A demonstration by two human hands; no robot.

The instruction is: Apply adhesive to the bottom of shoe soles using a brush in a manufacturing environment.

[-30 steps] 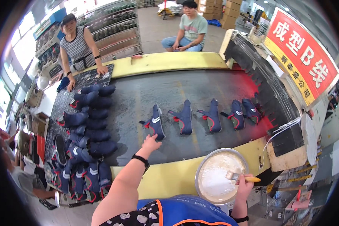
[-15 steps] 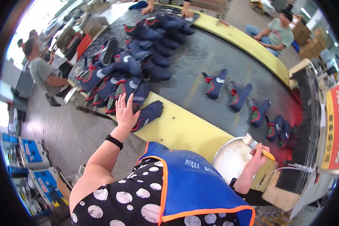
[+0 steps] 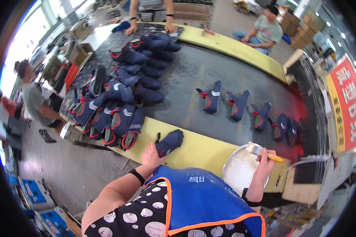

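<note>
While a blue apron with orange edging fills the nearest part of the view, the right hand is out in front of it, fingers clamped round the wooden handle of a brush. The brush's pale-coated bristles stand above the far rim of a round bowl, which holds white paste.

To the left, the left hand has its fingers drawn together on the near end of a navy shoe upper, some tips hidden; the upper points away to the right over the near yellow ledge, and whether it rests there I cannot tell.

Beyond, a pile of navy uppers with red trim crowds the left end of the bench, and five more uppers stand apart in a slanting row on the dark surface. Past the far yellow ledge, a co-worker in stripes leans both hands on the bench, and a seated person is near stacked cardboard boxes
</note>
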